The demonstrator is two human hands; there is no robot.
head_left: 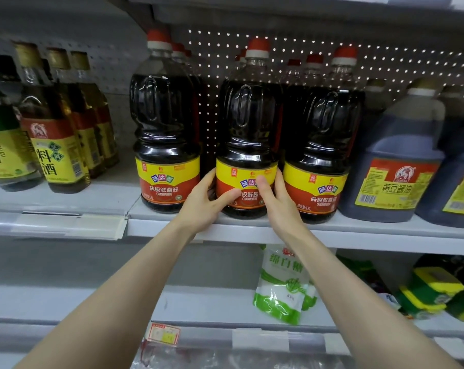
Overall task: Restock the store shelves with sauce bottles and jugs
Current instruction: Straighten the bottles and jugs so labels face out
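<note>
Three big soy sauce jugs with red caps and yellow-red labels stand in a row at the front of the upper shelf (252, 230). The middle jug (249, 123) is held low down by both hands. My left hand (206, 201) wraps its left side, thumb across the label. My right hand (276, 198) wraps its right side, thumb pointing up on the label. The left jug (167, 123) and the right jug (324, 139) stand close beside it. More jugs of the same kind stand behind them.
Cooking wine bottles (52, 123) with yellow labels fill the shelf's left part. Blue-tinted soy sauce jugs (395, 161) stand at the right. Below hang white-green sugar bags (281, 283) and green-yellow packs (433, 291). A pegboard back wall (292, 46) closes the shelf.
</note>
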